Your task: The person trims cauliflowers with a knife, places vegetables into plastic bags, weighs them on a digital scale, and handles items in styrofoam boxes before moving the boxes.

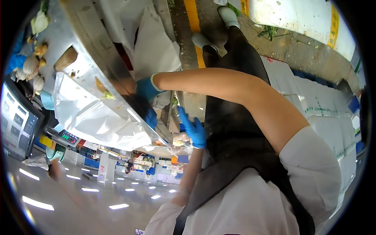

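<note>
My right hand (146,91), in a blue glove, is at the side of the stainless steel table (88,51). Its fingers are dark and partly hidden, so their hold does not show. A blue patch below it on the steel looks like a reflection. Close beside the table's edge is my left hand (192,131), also gloved in blue, its fingers spread with nothing between them. A white plastic sheet (94,117) lies crumpled on the tabletop, and another white sheet (154,47) hangs near my right hand.
Garlic bulbs (30,68) and vegetable scraps lie on the table. A monitor (17,117) and a scale display (68,136) stand beyond. White foam boxes (325,102) are stacked on my other side. Leaf scraps (270,32) litter the floor around a yellow line (192,17).
</note>
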### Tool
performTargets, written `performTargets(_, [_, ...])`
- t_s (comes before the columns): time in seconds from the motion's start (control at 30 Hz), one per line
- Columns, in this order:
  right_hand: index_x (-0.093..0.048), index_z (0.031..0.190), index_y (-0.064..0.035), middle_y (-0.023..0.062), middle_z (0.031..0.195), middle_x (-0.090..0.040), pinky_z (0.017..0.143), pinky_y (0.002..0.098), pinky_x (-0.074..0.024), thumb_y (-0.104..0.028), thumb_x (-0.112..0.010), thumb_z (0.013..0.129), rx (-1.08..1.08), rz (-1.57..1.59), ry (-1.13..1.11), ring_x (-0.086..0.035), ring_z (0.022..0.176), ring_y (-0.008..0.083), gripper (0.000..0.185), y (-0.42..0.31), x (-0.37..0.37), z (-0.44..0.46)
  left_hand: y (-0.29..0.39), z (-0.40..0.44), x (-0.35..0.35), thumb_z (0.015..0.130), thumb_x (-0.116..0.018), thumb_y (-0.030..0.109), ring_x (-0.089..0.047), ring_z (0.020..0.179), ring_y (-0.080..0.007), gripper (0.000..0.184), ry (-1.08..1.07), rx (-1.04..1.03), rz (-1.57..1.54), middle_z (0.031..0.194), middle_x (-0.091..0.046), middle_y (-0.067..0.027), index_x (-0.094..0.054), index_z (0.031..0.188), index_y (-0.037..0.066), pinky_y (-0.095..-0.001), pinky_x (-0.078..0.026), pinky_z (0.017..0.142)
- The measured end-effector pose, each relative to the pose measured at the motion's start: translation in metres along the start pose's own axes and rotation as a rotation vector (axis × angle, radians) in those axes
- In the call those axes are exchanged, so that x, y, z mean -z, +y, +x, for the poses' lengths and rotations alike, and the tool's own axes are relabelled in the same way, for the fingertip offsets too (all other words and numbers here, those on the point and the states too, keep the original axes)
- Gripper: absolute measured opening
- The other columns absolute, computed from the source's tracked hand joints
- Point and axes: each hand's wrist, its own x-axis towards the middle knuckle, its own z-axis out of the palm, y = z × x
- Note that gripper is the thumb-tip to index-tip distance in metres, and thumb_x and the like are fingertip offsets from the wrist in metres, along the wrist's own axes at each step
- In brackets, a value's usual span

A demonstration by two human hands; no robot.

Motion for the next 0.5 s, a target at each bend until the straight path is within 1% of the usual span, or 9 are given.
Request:
performTargets(0.1, [-0.071,0.085,-0.0034,0.0200,0.089,-0.068,0.071,0.0403,-0.0519,-0.029,-0.069,0.076,0.002,0.124,0.143,-0.064,0.081,0.0389,0.027,-0.006,-0.007,-0.010,-0.026,-0.025,-0.002,0.083,-0.044,-0.011,-0.030,0.140,-0.0325,0.067,-0.187,-0.050,-0.036,0.152,-0.029,-0.0189,-0.027,0.147,-0.001,-0.0384,-0.024,0.114])
performTargets(0.13, [-0.069,0.083,-0.0006,0.0211,0.086,-0.067,0.069,0.0415,-0.0519,-0.028,-0.069,0.076,-0.147,0.278,0.116,-0.065,0.080,0.0384,0.028,-0.031,0.020,-0.023,-0.024,-0.025,-0.002,0.084,-0.043,-0.010,-0.031,0.140,-0.0331,0.065,-0.195,-0.067,-0.019,0.152,-0.030,-0.0189,-0.028,0.147,-0.001,-0.0385,-0.024,0.114])
performTargets(0.2, [-0.068,0.083,0.0009,0.0222,0.085,-0.067,0.069,0.0428,-0.0515,-0.025,-0.068,0.077,-0.189,0.402,0.272,-0.065,0.079,0.0382,0.027,-0.049,0.026,-0.036,-0.020,-0.019,0.000,0.086,-0.043,-0.007,-0.033,0.138,-0.0342,0.062,-0.207,-0.101,0.016,0.150,-0.033,-0.0189,-0.030,0.146,0.000,-0.0386,-0.026,0.114])
performTargets(0.27, [-0.068,0.082,0.0019,0.0226,0.084,-0.066,0.068,0.0433,-0.0514,-0.021,-0.066,0.078,-0.151,0.362,0.335,-0.065,0.077,0.0376,0.023,-0.055,0.025,-0.041,-0.018,-0.009,0.002,0.087,-0.043,-0.005,-0.033,0.138,-0.0348,0.059,-0.190,-0.144,0.026,0.149,-0.035,-0.0187,-0.032,0.145,0.000,-0.0392,-0.027,0.113])
performTargets(0.33, [-0.068,0.080,0.0022,0.0223,0.081,-0.065,0.067,0.0430,-0.0516,-0.014,-0.062,0.080,-0.027,0.160,0.306,-0.065,0.075,0.0365,0.017,-0.045,0.014,-0.039,-0.014,-0.001,0.005,0.088,-0.045,-0.003,-0.038,0.135,-0.0349,0.057,-0.142,-0.161,-0.030,0.146,-0.039,-0.0183,-0.035,0.144,0.001,-0.0392,-0.030,0.111])
performTargets(0.37, [-0.066,0.084,0.0021,0.0219,0.085,-0.065,0.071,0.0419,-0.0501,-0.014,-0.060,0.081,-0.023,0.120,0.259,-0.063,0.078,0.0352,0.018,-0.040,0.012,-0.038,-0.012,0.001,0.004,0.088,-0.046,-0.003,-0.039,0.134,-0.0346,0.057,-0.151,-0.144,-0.040,0.145,-0.041,-0.0185,-0.036,0.144,0.002,-0.0391,-0.032,0.110])
performTargets(0.43, [-0.063,0.093,0.0019,0.0210,0.094,-0.063,0.078,0.0399,-0.0470,-0.016,-0.056,0.084,-0.109,0.177,0.154,-0.061,0.086,0.0327,0.021,-0.030,0.010,-0.037,-0.014,0.003,0.004,0.088,-0.047,-0.001,-0.043,0.131,-0.0341,0.057,-0.163,-0.112,-0.058,0.143,-0.043,-0.0190,-0.038,0.144,0.004,-0.0388,-0.034,0.108])
performTargets(0.47, [-0.062,0.097,0.0017,0.0205,0.098,-0.062,0.081,0.0388,-0.0455,-0.016,-0.054,0.086,-0.159,0.215,0.114,-0.060,0.090,0.0314,0.022,-0.025,0.010,-0.037,-0.014,0.001,0.001,0.088,-0.049,-0.001,-0.047,0.127,-0.0336,0.057,-0.171,-0.086,-0.035,0.140,-0.047,-0.0190,-0.039,0.143,0.007,-0.0383,-0.038,0.105])
performTargets(0.5, [-0.060,0.102,0.0016,0.0201,0.102,-0.061,0.085,0.0378,-0.0439,-0.017,-0.052,0.088,-0.202,0.257,0.092,-0.059,0.094,0.0301,0.024,-0.020,0.009,-0.037,-0.014,-0.002,-0.001,0.088,-0.049,-0.002,-0.048,0.127,-0.0308,0.056,-0.186,-0.084,-0.050,0.140,-0.048,-0.0175,-0.040,0.143,0.007,-0.0369,-0.038,0.105])
